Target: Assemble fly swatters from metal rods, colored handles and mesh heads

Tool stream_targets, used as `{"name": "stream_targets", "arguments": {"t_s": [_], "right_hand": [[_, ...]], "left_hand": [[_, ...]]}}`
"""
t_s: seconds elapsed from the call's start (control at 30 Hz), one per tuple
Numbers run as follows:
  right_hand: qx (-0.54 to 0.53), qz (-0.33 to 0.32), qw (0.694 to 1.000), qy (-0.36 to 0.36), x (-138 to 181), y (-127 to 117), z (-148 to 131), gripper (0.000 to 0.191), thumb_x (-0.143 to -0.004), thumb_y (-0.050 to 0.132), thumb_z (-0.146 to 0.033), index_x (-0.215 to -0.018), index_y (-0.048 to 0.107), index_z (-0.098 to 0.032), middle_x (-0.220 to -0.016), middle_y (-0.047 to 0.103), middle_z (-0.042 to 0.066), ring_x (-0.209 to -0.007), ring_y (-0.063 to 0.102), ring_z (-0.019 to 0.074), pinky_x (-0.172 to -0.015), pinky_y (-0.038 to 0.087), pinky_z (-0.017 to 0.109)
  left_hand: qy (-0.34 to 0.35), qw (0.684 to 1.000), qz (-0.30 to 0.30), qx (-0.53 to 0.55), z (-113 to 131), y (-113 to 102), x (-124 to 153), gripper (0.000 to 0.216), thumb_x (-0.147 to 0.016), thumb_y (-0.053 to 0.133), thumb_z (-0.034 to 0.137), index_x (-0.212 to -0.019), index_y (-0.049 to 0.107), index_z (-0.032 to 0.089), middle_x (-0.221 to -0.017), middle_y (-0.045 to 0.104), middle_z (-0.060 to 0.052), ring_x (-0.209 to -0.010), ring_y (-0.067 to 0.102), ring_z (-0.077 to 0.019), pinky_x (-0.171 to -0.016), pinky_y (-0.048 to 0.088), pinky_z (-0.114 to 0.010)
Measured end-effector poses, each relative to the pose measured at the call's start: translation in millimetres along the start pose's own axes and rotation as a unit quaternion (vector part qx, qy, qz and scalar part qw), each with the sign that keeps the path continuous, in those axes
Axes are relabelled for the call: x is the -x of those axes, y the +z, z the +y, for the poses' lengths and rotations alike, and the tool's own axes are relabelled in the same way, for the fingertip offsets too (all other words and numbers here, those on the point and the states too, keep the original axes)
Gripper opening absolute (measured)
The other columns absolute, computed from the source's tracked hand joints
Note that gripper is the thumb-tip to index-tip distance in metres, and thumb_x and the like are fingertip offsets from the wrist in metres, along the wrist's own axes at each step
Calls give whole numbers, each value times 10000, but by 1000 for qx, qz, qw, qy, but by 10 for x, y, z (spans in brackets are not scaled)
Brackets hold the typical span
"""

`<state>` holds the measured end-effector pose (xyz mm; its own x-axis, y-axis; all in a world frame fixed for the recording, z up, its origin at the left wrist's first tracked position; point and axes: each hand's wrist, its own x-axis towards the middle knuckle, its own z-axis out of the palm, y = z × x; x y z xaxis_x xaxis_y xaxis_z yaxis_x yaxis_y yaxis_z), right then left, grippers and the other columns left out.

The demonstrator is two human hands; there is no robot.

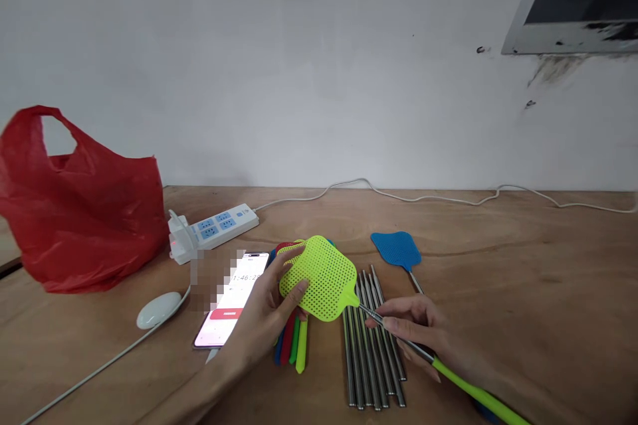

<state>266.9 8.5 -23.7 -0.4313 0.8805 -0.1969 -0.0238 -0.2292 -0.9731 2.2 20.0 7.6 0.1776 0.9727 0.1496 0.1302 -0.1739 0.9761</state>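
Observation:
A yellow-green fly swatter with a perforated square head is held in both hands above the table. My left hand grips its head, thumb on the near face. Around the metal shaft, just below the head, my right hand is closed; the yellow-green handle runs toward the lower right. Several loose metal rods lie side by side beneath. Left of them, coloured handles in blue, red, green and yellow stick out from under my left hand. A blue fly swatter lies behind my right hand, its shaft partly hidden.
At the left stands a red plastic bag. A white power strip with a plug and cable sits near it. A lit phone lies beside my left forearm, and a white mouse-shaped object is further left. A wall rises behind the wooden table.

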Motion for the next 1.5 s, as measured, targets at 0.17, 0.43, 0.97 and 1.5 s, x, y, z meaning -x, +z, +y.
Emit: {"name": "stream_targets", "arguments": {"t_s": [0.17,0.43,0.97,1.5], "right_hand": [[31,-26,999,-6,-19,18,26,521,-806,662,-613,-978,740,-127,-370,489,-83,-271,322,48,-345,193,209],[43,-67,997,-19,-41,45,26,542,-884,581,-591,-1018,744,-92,-320,397,-106,-262,281,44,-360,171,209],[-123,25,992,3,-70,95,-31,370,-774,726,-526,-763,651,-164,-380,445,-93,-284,292,41,-320,197,187],[-207,120,968,-78,-51,207,-138,319,-668,885,-373,-833,691,-180,-765,716,5,-666,708,138,-554,526,194]], "left_hand": [[-2,1000,7,-24,-52,12,9,458,-926,570,458,-1324,454,265,-1332,530,-103,-1028,639,-286,-577,629,-331],[-4,999,10,-40,-46,25,20,439,-926,560,468,-1311,458,283,-1313,523,-101,-994,653,-285,-570,639,-352],[5,997,45,-65,-19,-21,-93,497,-962,492,517,-1360,447,223,-1012,608,-46,-756,617,-175,-727,543,-340],[-54,958,-257,-113,114,171,129,406,-960,489,542,-803,595,183,-589,473,54,-507,480,-107,-471,308,-204]]}}
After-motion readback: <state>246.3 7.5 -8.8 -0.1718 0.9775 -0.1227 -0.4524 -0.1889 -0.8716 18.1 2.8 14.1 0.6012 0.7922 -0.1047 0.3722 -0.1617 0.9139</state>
